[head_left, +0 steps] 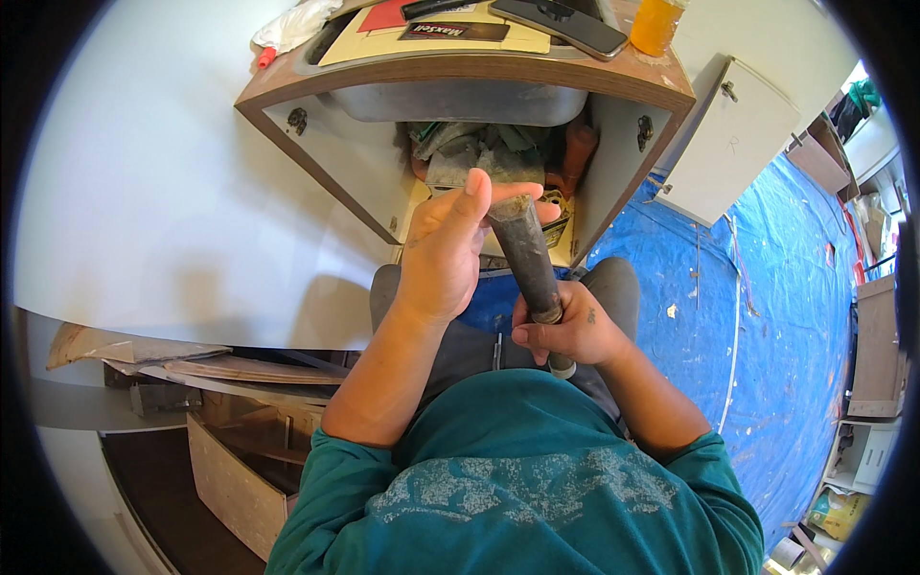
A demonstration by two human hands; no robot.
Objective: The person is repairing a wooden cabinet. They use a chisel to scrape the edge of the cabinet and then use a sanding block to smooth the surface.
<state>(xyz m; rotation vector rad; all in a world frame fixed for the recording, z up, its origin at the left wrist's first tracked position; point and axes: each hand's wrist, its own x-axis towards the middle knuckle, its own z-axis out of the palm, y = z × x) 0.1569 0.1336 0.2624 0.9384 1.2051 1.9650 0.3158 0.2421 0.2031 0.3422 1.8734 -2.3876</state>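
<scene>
My right hand (pixel 570 326) is wrapped round the lower part of a dark, worn cylindrical tube (pixel 522 249) with a narrower pale lower end, held tilted in front of my lap. My left hand (pixel 450 235) is open beside the tube's upper end, thumb raised and fingers stretched out behind it; whether they touch it I cannot tell. Behind both hands, a wood-edged cabinet (pixel 652 77) stands open, with a metal basin (pixel 450 101) above grimy cloths (pixel 460 144) and an orange pipe (pixel 580 153).
On the cabinet top lie cards (pixel 364 43), a phone (pixel 556 21) and a jar of orange liquid (pixel 656 24). A loose white door panel (pixel 728 144) leans at right. Blue sheeting (pixel 690 335) covers the floor. Wooden boards and a drawer box (pixel 240 460) lie at left.
</scene>
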